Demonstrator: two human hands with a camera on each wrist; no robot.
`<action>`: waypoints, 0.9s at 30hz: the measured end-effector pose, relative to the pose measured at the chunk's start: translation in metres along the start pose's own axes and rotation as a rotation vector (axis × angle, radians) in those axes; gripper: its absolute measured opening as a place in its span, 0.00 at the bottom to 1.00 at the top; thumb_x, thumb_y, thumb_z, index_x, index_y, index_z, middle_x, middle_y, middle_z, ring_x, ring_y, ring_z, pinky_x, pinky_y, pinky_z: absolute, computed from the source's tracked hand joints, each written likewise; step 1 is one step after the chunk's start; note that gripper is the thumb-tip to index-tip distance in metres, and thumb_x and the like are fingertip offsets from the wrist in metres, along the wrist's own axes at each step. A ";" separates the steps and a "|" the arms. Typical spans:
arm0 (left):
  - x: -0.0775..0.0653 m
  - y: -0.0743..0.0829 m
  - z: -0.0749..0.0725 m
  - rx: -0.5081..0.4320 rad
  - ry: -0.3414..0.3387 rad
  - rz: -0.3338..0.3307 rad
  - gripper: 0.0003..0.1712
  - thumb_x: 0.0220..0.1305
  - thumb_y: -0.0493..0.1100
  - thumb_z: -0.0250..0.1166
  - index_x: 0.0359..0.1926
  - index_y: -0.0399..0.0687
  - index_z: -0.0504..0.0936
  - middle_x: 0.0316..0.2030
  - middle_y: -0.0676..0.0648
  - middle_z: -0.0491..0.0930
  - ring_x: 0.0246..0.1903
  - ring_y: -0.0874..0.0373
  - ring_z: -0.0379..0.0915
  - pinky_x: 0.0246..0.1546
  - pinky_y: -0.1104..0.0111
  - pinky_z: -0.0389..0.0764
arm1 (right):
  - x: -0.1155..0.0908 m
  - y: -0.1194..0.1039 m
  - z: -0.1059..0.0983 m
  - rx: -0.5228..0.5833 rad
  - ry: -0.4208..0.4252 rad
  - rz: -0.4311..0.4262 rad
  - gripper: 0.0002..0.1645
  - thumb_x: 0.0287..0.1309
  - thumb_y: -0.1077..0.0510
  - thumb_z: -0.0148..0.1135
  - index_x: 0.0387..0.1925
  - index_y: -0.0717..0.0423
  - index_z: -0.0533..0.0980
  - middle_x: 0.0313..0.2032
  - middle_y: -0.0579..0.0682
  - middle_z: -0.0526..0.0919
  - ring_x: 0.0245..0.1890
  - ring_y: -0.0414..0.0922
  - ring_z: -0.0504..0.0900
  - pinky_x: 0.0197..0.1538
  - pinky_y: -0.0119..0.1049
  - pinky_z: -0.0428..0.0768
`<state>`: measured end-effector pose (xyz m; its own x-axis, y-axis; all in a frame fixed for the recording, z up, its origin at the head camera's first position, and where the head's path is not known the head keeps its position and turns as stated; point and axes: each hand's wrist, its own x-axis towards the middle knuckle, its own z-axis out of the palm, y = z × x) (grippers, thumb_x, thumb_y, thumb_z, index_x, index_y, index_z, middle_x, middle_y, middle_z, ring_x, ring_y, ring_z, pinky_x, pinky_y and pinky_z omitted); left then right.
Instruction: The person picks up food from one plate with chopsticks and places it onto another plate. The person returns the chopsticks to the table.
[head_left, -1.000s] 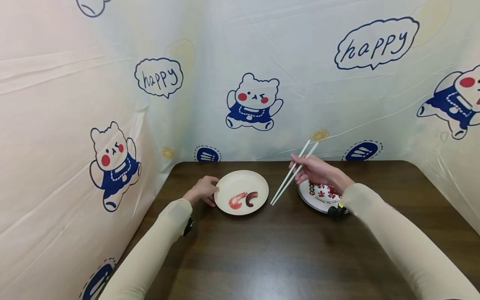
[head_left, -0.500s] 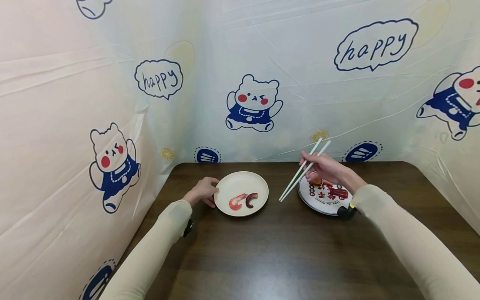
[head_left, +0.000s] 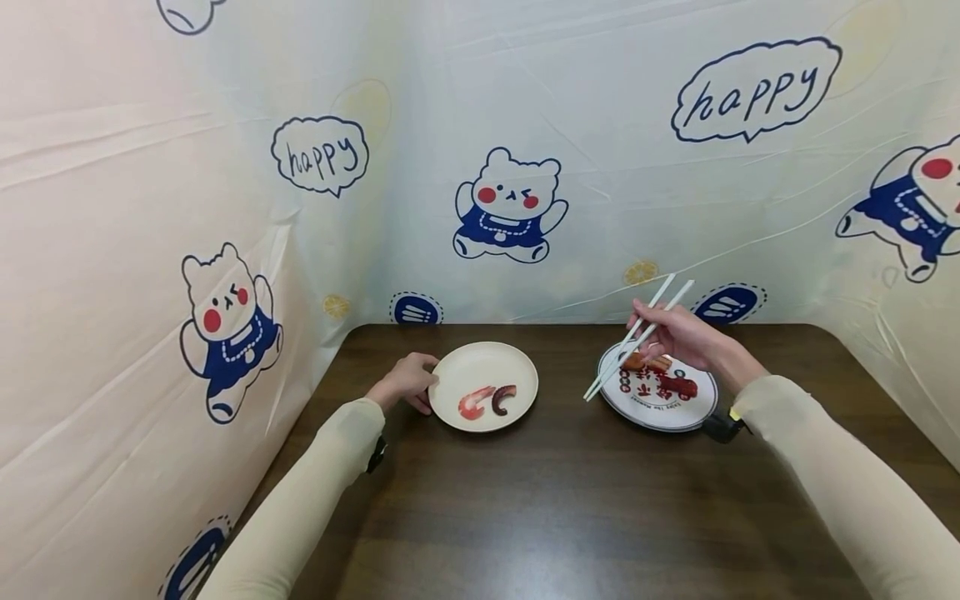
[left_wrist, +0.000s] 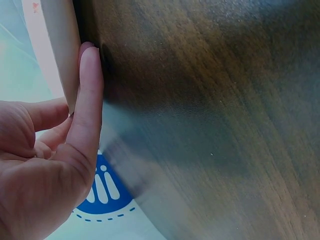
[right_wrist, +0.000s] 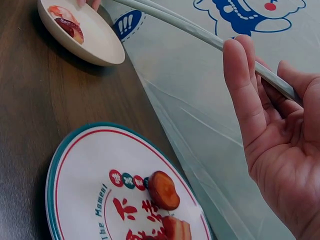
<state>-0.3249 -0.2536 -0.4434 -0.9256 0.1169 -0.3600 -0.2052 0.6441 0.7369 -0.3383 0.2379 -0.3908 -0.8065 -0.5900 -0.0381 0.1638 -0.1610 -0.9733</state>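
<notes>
In the head view my left hand (head_left: 407, 379) holds the left rim of a cream plate (head_left: 472, 367); the left wrist view shows the thumb at the rim and fingers along its underside. A shrimp (head_left: 472, 405) and a curled, dark red octopus tentacle (head_left: 503, 400) lie on that plate. My right hand (head_left: 686, 335) grips a pair of pale chopsticks (head_left: 609, 377), tips pointing down left with nothing between them. Below this hand is a white printed plate (head_left: 633, 408) bearing a reddish-brown food piece (head_left: 679, 387) and a round brown slice (right_wrist: 163, 191).
Both plates stand on a dark wooden table (head_left: 510, 517), a strip of bare wood between them. Behind and to the left hangs a pale curtain (head_left: 420, 100) with printed bears. A black device (head_left: 723, 427) sits at the right wrist, near the printed plate's edge.
My right hand and the chopsticks have moved right, away from the cream plate and across the printed plate, uncovering more of its food. My left hand has stayed at the cream plate's rim.
</notes>
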 end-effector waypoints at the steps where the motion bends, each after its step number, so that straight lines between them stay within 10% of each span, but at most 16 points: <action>1: 0.001 0.000 0.000 0.001 0.002 0.001 0.25 0.79 0.34 0.56 0.73 0.36 0.70 0.40 0.34 0.83 0.26 0.47 0.87 0.29 0.58 0.91 | -0.002 0.000 -0.002 0.005 -0.004 -0.005 0.28 0.86 0.49 0.42 0.39 0.59 0.83 0.30 0.56 0.87 0.24 0.44 0.88 0.32 0.36 0.90; 27: 0.003 -0.001 0.000 0.014 0.000 -0.012 0.26 0.80 0.35 0.56 0.74 0.36 0.69 0.42 0.34 0.82 0.27 0.47 0.87 0.29 0.59 0.91 | -0.038 0.003 -0.033 -0.023 0.085 -0.008 0.28 0.86 0.50 0.41 0.39 0.59 0.83 0.30 0.58 0.88 0.26 0.46 0.90 0.34 0.37 0.91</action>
<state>-0.3270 -0.2536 -0.4454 -0.9230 0.1090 -0.3690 -0.2122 0.6557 0.7246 -0.3258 0.2861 -0.3993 -0.8532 -0.5193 -0.0482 0.1447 -0.1468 -0.9785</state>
